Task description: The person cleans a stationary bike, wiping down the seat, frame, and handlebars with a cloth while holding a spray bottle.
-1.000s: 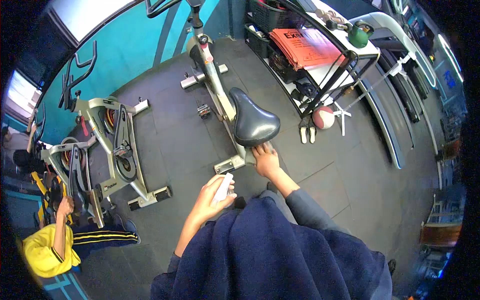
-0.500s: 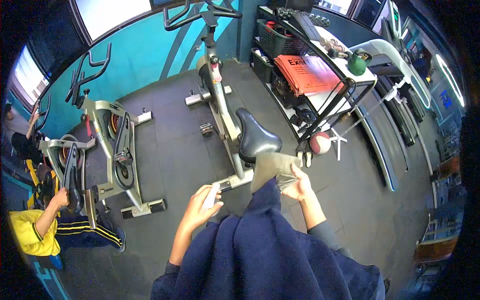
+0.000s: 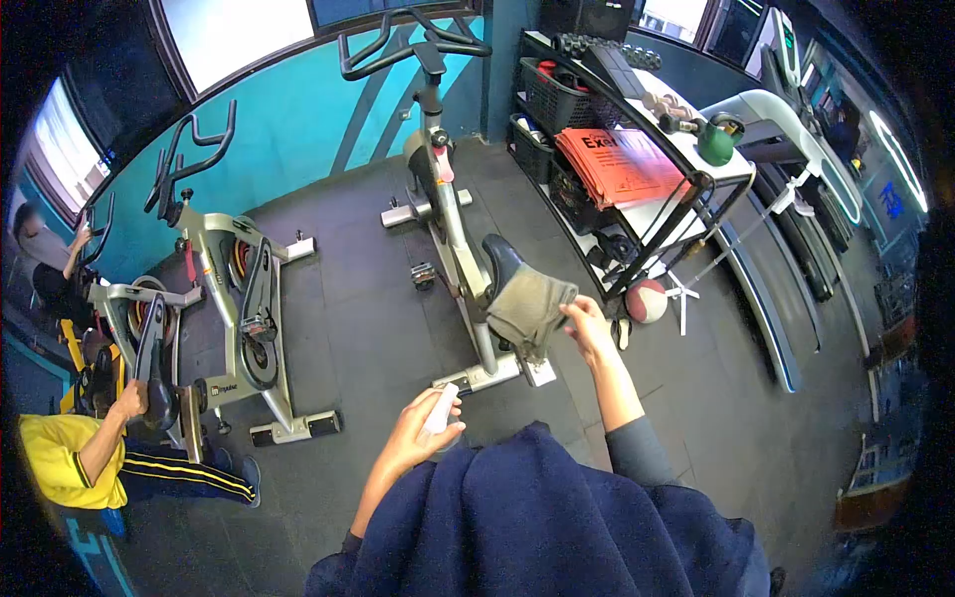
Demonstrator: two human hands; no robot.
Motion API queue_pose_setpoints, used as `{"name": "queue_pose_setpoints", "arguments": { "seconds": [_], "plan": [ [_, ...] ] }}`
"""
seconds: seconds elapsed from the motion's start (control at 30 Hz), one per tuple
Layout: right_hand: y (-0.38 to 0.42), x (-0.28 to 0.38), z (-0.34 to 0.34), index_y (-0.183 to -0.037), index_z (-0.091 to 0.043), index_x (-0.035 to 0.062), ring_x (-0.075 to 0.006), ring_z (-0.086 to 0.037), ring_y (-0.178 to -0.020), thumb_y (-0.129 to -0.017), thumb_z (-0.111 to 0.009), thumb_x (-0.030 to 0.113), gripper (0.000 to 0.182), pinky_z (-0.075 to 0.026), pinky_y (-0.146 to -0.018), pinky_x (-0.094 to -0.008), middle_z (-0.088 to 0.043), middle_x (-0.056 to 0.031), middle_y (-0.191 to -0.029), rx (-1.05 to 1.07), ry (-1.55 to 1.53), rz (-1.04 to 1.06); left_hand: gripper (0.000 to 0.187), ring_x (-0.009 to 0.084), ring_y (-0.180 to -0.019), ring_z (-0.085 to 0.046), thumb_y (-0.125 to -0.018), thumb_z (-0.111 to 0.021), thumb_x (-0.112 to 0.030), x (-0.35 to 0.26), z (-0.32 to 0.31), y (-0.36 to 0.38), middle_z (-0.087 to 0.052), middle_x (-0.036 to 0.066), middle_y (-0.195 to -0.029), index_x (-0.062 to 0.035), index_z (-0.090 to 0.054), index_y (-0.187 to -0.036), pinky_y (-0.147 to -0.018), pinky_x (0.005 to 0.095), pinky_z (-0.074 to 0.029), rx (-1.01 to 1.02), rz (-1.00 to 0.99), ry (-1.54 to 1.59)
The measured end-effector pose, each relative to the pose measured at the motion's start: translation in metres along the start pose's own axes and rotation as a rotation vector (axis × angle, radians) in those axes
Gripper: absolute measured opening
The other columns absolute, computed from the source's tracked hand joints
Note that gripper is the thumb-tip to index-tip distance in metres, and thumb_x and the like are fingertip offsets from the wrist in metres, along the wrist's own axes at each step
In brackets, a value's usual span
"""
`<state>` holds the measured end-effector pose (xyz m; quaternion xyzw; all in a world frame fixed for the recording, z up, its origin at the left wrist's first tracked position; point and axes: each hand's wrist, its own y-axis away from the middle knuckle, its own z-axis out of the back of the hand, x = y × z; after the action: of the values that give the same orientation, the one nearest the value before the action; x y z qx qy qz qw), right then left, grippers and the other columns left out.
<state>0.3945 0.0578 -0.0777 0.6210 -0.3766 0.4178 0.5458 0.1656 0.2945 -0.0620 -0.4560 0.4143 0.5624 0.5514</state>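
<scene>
My right hand (image 3: 591, 328) pinches the edge of a grey-beige cloth (image 3: 527, 306). The cloth hangs spread over the rear of the black saddle (image 3: 500, 263) of an exercise bike (image 3: 456, 229), and the saddle's nose shows beyond it. Lower and to the left, my left hand (image 3: 410, 438) is closed around a small white object (image 3: 442, 409) that looks like a little bottle, its top end pointing up past the fingers. Dark blue fabric (image 3: 537, 507) in front of my body fills the bottom of the view.
Left stands a second exercise bike (image 3: 224, 298). Beyond it, a person in a yellow top (image 3: 65, 453) grips another bike's saddle. A rack (image 3: 657, 239) with orange sheets (image 3: 617, 164) and a green kettlebell (image 3: 718, 139) stands right, near a ball (image 3: 647, 301) and a treadmill (image 3: 751, 289).
My right hand has moved the cloth from in front of the saddle onto its rear, where it now drapes. My left hand has shifted slightly right and down, still holding the white object.
</scene>
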Motion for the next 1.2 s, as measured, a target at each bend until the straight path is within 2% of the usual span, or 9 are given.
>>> {"name": "queue_pose_setpoints", "arguments": {
  "seconds": [0.1,0.2,0.33,0.43,0.53,0.77,0.93,1.03,1.2],
  "plan": [
    [-0.011,-0.026,0.015,-0.133,-0.041,0.0081,-0.0299,-0.046,-0.114,-0.077,-0.069,0.022,0.065,-0.038,-0.097,-0.0425,-0.044,-0.0186,-0.128,-0.179,0.195,0.064,0.038,0.0231,-0.095,-0.062,-0.076,-0.072,-0.016,0.010,0.004,0.006,-0.061,0.010,-0.100,-0.0002,-0.059,-0.108,-0.085,0.0343,-0.047,-0.025,0.000,-0.027],
    [-0.006,-0.021,0.013,-0.126,-0.050,0.0059,-0.0384,-0.044,-0.118,-0.077,-0.066,0.017,0.053,-0.037,-0.099,-0.0464,-0.044,-0.0230,-0.129,-0.386,0.880,0.750,0.041,0.0182,-0.096,-0.059,-0.076,-0.073,-0.007,0.009,0.010,0.007,-0.057,0.008,-0.105,0.0025,-0.057,-0.112,-0.085,0.0302,-0.047,0.003,-0.002,-0.094],
    [-0.005,0.008,-0.018,-0.103,-0.063,0.0059,-0.0356,-0.049,-0.119,-0.077,-0.062,0.008,0.026,-0.040,-0.100,-0.0429,-0.058,-0.0134,-0.116,-0.062,1.021,1.099,0.042,0.0186,-0.097,-0.059,-0.076,-0.073,-0.009,-0.001,0.013,0.001,-0.057,0.009,-0.105,0.0029,-0.056,-0.113,-0.086,0.0304,-0.047,0.020,-0.013,-0.136],
    [-0.015,-0.014,-0.037,-0.130,-0.052,0.0132,-0.0345,-0.031,-0.135,-0.086,-0.056,0.037,0.050,-0.029,-0.106,-0.0511,-0.042,-0.0148,-0.140,0.085,1.386,0.947,0.038,0.0233,-0.093,-0.063,-0.077,-0.071,-0.015,-0.007,0.010,-0.005,-0.060,0.010,-0.101,0.0002,-0.058,-0.109,-0.083,0.0338,-0.049,-0.021,-0.014,-0.119],
    [-0.020,-0.039,-0.050,-0.139,-0.043,0.0190,-0.0363,-0.022,-0.139,-0.087,-0.050,0.052,0.063,-0.018,-0.108,-0.0579,-0.030,-0.0153,-0.149,0.028,1.440,0.951,0.039,0.0184,-0.097,-0.059,-0.077,-0.073,-0.010,-0.015,0.008,-0.011,-0.057,0.009,-0.104,0.0021,-0.057,-0.110,-0.085,0.0308,-0.047,0.004,0.038,-0.065],
    [-0.052,-0.028,-0.076,-0.143,-0.036,0.0239,-0.0382,-0.022,-0.139,-0.085,-0.047,0.057,0.068,-0.015,-0.106,-0.0644,-0.023,-0.0151,-0.152,0.035,1.527,0.758,0.039,0.0202,-0.093,-0.063,-0.076,-0.073,-0.014,0.015,0.004,-0.026,-0.061,0.010,-0.101,0.0009,-0.058,-0.109,-0.084,0.0322,-0.048,0.040,0.028,-0.047],
    [-0.091,-0.007,-0.108,-0.146,-0.029,0.0234,-0.0398,-0.026,-0.135,-0.082,-0.056,0.051,0.074,-0.030,-0.099,-0.0645,-0.023,-0.0169,-0.151,0.095,1.546,0.583,0.037,0.0212,-0.093,-0.063,-0.077,-0.072,-0.014,0.015,0.002,-0.053,-0.061,0.010,-0.101,0.0004,-0.059,-0.109,-0.083,0.0324,-0.049,0.025,0.055,-0.035],
    [-0.121,0.001,-0.133,-0.146,-0.026,0.0176,-0.0392,-0.047,-0.116,-0.082,-0.060,0.041,0.076,-0.047,-0.085,-0.0544,-0.035,-0.0215,-0.140,0.054,1.581,0.411,0.037,0.0207,-0.093,-0.062,-0.077,-0.073,-0.012,0.007,0.009,-0.074,-0.060,0.009,-0.101,0.0002,-0.059,-0.109,-0.083,0.0321,-0.048,0.000,0.057,-0.064],
    [-0.164,-0.007,-0.158,-0.128,-0.050,0.0082,-0.0333,-0.058,-0.097,-0.088,-0.052,0.026,0.044,-0.051,-0.075,-0.0474,-0.055,-0.0167,-0.111,-0.067,1.587,0.461,0.036,0.0209,-0.095,-0.060,-0.078,-0.072,-0.011,-0.003,0.024,-0.100,-0.060,0.009,-0.101,0.0003,-0.058,-0.110,-0.084,0.0326,-0.047,-0.028,0.099,-0.069]
  ]
}}
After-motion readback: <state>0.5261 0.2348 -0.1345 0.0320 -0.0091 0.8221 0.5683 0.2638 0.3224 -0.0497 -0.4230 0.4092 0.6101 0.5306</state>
